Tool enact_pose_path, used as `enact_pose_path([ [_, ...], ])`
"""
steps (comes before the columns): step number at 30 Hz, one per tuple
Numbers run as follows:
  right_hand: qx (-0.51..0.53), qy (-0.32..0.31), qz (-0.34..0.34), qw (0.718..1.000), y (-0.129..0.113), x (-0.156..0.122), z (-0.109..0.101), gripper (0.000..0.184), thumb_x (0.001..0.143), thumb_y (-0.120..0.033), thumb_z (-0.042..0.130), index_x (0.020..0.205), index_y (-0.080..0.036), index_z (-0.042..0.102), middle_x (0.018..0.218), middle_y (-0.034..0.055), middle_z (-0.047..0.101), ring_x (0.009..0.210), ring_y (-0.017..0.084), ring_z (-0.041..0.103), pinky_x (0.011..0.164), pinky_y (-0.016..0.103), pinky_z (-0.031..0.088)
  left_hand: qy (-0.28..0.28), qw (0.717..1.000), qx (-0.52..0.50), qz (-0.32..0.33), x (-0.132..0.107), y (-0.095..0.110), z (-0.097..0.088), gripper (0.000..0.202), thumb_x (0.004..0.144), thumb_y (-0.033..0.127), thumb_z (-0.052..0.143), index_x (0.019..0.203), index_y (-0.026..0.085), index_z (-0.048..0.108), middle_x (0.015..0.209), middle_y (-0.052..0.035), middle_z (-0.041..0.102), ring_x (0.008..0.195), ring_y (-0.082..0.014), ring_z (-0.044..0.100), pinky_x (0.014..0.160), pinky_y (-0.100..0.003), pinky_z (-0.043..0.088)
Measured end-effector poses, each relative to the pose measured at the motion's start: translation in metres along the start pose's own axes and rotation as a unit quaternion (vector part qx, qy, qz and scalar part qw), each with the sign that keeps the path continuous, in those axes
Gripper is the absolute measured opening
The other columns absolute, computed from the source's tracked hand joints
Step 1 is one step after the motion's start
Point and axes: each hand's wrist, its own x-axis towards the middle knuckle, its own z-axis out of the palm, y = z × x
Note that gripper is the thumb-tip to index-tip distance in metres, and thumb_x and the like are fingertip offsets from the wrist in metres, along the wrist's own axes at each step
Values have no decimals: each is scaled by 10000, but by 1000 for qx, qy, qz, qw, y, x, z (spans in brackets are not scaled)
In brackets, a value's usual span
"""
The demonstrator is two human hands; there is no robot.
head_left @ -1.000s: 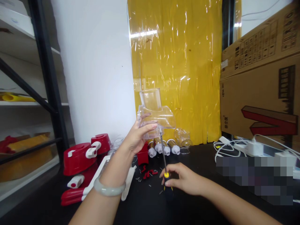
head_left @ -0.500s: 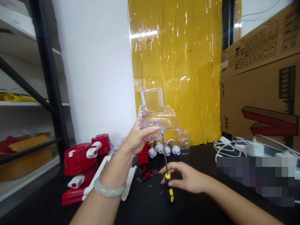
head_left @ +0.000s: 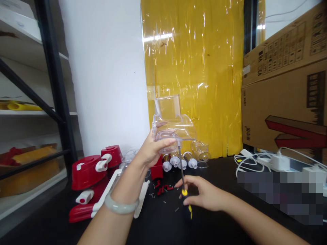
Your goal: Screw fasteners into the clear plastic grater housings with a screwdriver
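My left hand point(head_left: 152, 149) is raised and closed around a clear plastic housing point(head_left: 173, 122) with a square chute on top. My right hand point(head_left: 204, 195) grips a screwdriver point(head_left: 184, 190) with a black and yellow handle, held upright. Its thin shaft points up, and its tip meets the underside of the clear housing. A pale green bangle point(head_left: 121, 206) sits on my left wrist. Both hands are above a black table point(head_left: 217, 170).
Red and white plastic parts point(head_left: 89, 172) lie at the left. Three metal cylinders point(head_left: 178, 160), another clear part point(head_left: 200, 151) and small screws sit behind my hands. White cables and chargers point(head_left: 268, 161) and a big cardboard box point(head_left: 283, 88) are at the right. A black shelf rack point(head_left: 53, 85) stands left.
The screwdriver handle has turned in my right hand's fingers and sits slightly lower. The clear housing stays held in about the same place.
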Motion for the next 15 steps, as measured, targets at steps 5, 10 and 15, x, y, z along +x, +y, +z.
enact_pose_path([
  [5,-34,23,-22,999,2,0,0,534,709,-347,913,1167,-190,686,1092,53,709,1040,249,680,984,412,537,4,1000,5,1,-2,1,1,799,557,205,926,1270,258,568,1116,-73,702,1011,-282,704,702,-340,623],
  [10,48,-38,-35,997,2,-1,-4,520,820,-277,803,1297,-201,607,1055,46,734,1077,244,709,1027,444,528,5,1000,7,4,-2,2,2,807,556,201,927,1273,259,561,1118,-73,698,995,-282,708,693,-338,620],
  [15,-21,26,2,999,5,0,-2,607,662,-324,941,1189,-201,667,992,15,670,1000,241,670,1002,434,521,7,1000,2,8,-1,1,1,812,536,196,934,1252,248,556,1086,-68,705,981,-263,709,730,-337,624],
])
